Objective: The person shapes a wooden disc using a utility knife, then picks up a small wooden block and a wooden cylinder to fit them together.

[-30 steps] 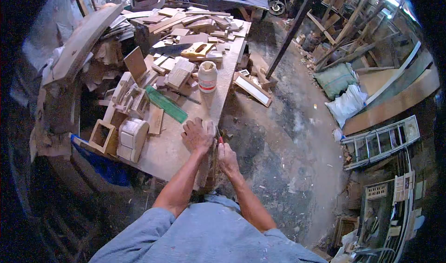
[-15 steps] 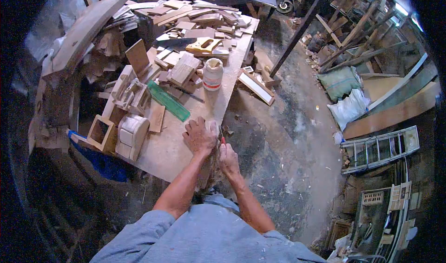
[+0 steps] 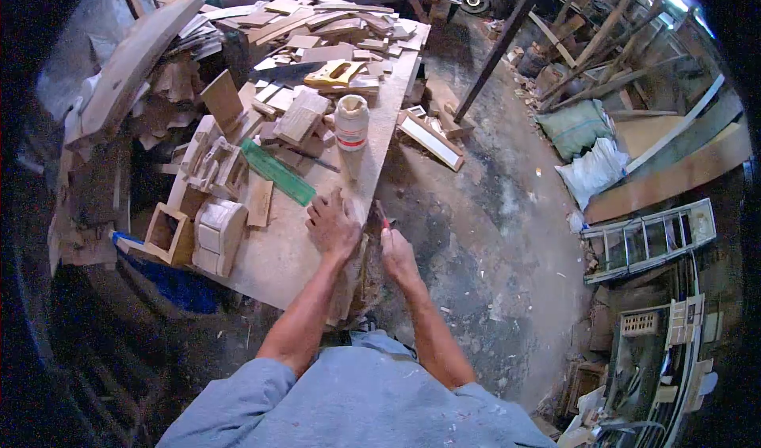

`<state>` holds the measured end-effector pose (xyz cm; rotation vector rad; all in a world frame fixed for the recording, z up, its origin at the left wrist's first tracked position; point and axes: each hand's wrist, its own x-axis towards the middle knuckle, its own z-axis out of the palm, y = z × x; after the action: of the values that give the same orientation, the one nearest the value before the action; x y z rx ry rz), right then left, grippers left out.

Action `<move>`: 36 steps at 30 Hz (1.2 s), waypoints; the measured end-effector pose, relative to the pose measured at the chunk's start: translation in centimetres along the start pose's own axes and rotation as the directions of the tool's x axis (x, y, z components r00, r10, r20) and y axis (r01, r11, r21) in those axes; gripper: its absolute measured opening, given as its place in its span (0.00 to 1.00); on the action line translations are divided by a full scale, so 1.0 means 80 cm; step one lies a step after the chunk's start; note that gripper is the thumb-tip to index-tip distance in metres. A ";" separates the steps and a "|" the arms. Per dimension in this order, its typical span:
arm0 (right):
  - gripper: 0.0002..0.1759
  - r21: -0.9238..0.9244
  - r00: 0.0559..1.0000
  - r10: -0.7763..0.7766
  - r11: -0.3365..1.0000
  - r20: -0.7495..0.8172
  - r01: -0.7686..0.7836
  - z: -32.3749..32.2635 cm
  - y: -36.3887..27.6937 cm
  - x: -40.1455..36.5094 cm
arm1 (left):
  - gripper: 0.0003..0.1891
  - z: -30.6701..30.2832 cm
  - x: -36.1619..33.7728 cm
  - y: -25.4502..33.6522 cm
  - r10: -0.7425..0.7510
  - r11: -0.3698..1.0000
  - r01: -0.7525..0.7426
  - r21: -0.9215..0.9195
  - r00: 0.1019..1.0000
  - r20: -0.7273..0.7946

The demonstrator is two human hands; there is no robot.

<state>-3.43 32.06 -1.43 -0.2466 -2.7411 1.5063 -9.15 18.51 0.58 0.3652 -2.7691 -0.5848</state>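
My left hand (image 3: 333, 224) lies on the wooden worktable (image 3: 273, 278) at its right edge, fingers spread, with a small pale patch beside the fingertips. Just off that edge, my right hand (image 3: 399, 256) is closed around a red-handled tool (image 3: 384, 217) whose tip points up and away from me. A green strip (image 3: 277, 172) ends close to my left fingertips. Farther up the table stands an open white bottle (image 3: 351, 123) with a red label. A dark thin tool (image 3: 317, 160) lies between the bottle and the strip.
Wood offcuts (image 3: 333, 28) and a yellow-handled saw (image 3: 334, 73) cover the far table. Wooden box-like pieces (image 3: 220, 236) stand at the left edge. On the right are a slanting post (image 3: 503, 48), sacks (image 3: 590, 180) and a ladder-like frame (image 3: 650, 240) on the floor.
My right hand and the red-handled tool have moved right, away from the table edge and my left hand. The view has shifted slightly.
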 end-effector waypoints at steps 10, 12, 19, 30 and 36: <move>0.24 0.075 0.994 0.094 0.992 0.047 -0.097 0.025 -0.020 -0.035 | 0.20 0.023 -0.004 -0.026 0.405 0.914 -0.405 0.022 0.914 -0.015; 0.24 0.068 0.989 0.131 0.988 0.067 -0.136 0.026 -0.026 -0.034 | 0.21 0.023 -0.006 -0.024 0.394 0.919 -0.393 0.022 0.918 -0.048; 0.23 0.039 0.995 0.104 0.994 -0.002 -0.104 0.025 -0.032 -0.029 | 0.22 0.012 -0.008 -0.019 0.367 0.930 -0.367 0.008 0.930 -0.003; 0.20 0.018 0.998 0.055 0.998 -0.026 -0.055 0.028 -0.024 -0.027 | 0.24 0.013 -0.006 -0.020 0.347 0.938 -0.347 -0.012 0.937 0.025; 0.18 -0.023 0.999 0.040 0.999 0.010 -0.040 0.022 -0.033 -0.028 | 0.23 0.008 -0.004 -0.019 0.342 0.940 -0.340 -0.035 0.936 0.080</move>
<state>-1.74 28.89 -0.03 -0.2964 -2.7796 1.4898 -8.81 17.49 -0.69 -0.1498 -2.8098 -0.5505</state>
